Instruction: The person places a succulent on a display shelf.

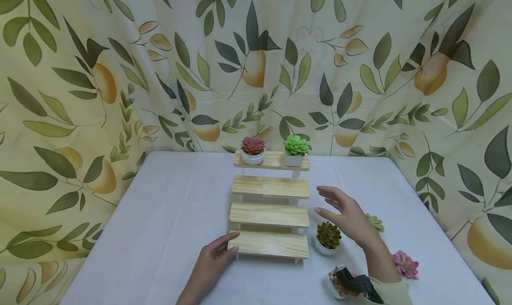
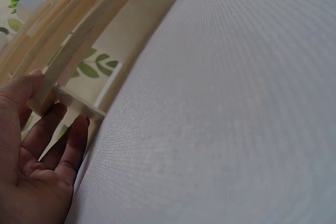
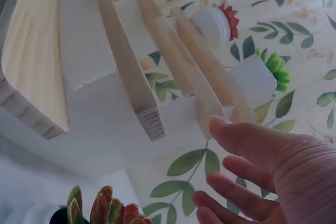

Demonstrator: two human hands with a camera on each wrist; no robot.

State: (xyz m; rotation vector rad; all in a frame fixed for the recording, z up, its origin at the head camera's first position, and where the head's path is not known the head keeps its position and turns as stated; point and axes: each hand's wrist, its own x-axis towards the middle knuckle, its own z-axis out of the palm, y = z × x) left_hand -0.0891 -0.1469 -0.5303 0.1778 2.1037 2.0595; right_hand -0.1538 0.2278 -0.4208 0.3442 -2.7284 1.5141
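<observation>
A tiered wooden plant stand (image 1: 270, 215) with several pale boards on white supports stands on the table. My left hand (image 1: 214, 262) pinches the left end of its lowest board; in the left wrist view the thumb lies on one side of the board (image 2: 79, 40) and the fingers curl under it. My right hand (image 1: 348, 214) is held right of the stand, fingers spread and holding nothing. On the top board sit a red succulent (image 1: 253, 146) in a round white pot and a green succulent (image 1: 296, 146) in a square white pot.
A dark green-red potted succulent (image 1: 329, 236) stands right of the lower boards. A pale green succulent (image 1: 375, 222) and a pink one (image 1: 405, 266) lie beyond my right arm. A white pot (image 1: 334, 283) is partly hidden by the wrist strap. A leaf-patterned curtain (image 1: 280, 74) hangs behind the white-covered table (image 1: 168, 229).
</observation>
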